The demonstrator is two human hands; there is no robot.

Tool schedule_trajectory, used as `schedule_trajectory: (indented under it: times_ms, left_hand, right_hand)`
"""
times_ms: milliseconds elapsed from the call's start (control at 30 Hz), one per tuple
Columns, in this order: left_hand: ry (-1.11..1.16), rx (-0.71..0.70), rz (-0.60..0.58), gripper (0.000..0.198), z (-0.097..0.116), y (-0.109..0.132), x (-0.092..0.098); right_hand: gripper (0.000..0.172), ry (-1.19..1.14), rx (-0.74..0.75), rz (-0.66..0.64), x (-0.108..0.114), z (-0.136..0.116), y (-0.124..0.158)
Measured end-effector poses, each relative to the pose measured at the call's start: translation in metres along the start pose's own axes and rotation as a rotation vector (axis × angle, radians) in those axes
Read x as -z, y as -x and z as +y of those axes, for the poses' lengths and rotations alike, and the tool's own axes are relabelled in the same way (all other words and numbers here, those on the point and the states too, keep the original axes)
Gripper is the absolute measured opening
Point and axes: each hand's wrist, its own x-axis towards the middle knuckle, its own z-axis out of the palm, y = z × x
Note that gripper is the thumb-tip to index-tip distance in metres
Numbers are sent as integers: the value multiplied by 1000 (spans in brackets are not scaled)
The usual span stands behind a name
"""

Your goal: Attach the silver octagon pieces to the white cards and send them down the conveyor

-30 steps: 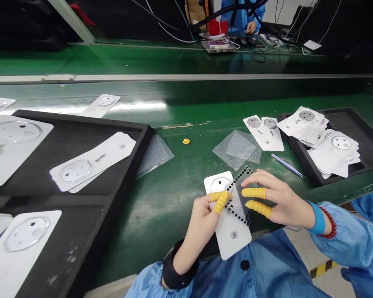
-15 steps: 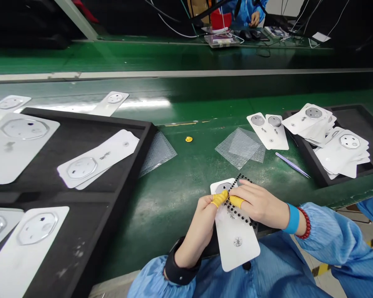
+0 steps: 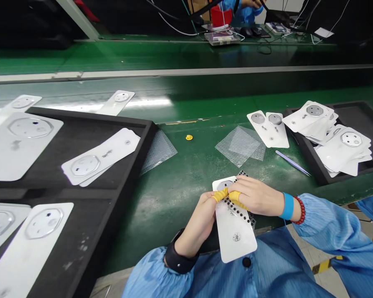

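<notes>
We've got the left grip [image 3: 196, 223] pinching the edge of a thin, light, bendy white card [image 3: 234, 240] at 5 o'clock on the green bench [image 3: 161, 215], right grip [image 3: 257, 197] pressed closed onto its black-dotted strip [image 3: 238, 209]; take it by the edges.

One left hand [image 3: 199, 225], one right hand [image 3: 257, 196], two black trays [image 3: 146, 140] [image 3: 311, 176], one tweezers [image 3: 292, 162].
</notes>
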Motion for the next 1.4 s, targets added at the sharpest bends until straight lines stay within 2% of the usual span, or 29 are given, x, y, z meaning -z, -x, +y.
schedule_trajectory:
  times_ms: [133, 233, 333, 400, 500, 567, 600, 700, 800, 900, 1033, 1167, 1267, 1400]
  left_hand:
    - [-62, -17, -36, 16, 2, -1, -2]
    - [-131, -67, -8, 21, 9, -5, 7]
    - [-175, -154, 67, 30, 21, -2, 29]
    - [-225, -272, 153, 50, 27, 8, 45]
    - [-324, -460, 282, 103, 27, 33, 56]
    - [-332, -458, 253, 124, 19, 49, 50]
    - [-318, -420, 207, 126, 14, 55, 43]
    - [-301, -337, 73, 112, 0, 64, 16]
    - [-343, -378, -23, 76, -6, 66, -6]
    - [-374, -427, -53, 45, -6, 68, -17]
    - [-419, -418, -20, 27, -6, 71, -21]
    - [-493, -433, -7, 17, -9, 72, -20]
    - [-588, -497, 20, 9, -9, 72, -19]
    - [-650, -562, -5, 6, -8, 73, -19]
  right_hand:
    - [14, -116, -55, -79, -3, 4, 5]
    - [23, -275, -167, -139, -9, 5, 15]
    - [30, -384, -262, -159, -11, 10, 26]
    - [28, -399, -298, -141, -8, 16, 30]
    - [18, -501, -402, -59, 5, 22, 28]
    - [12, -614, -503, 72, 18, 20, 20]
    - [9, -660, -543, 144, 25, 16, 15]
    - [6, -680, -502, 290, 42, -4, -3]
    - [12, -579, -359, 320, 48, -22, -16]
    - [16, -487, -316, 327, 49, -28, -17]
    - [13, -489, -333, 323, 53, -29, -12]
    - [9, -585, -454, 321, 57, -30, -9]
    - [21, -725, -569, 336, 58, -29, -8]
    - [38, -1107, -661, 271, 60, -23, -6]
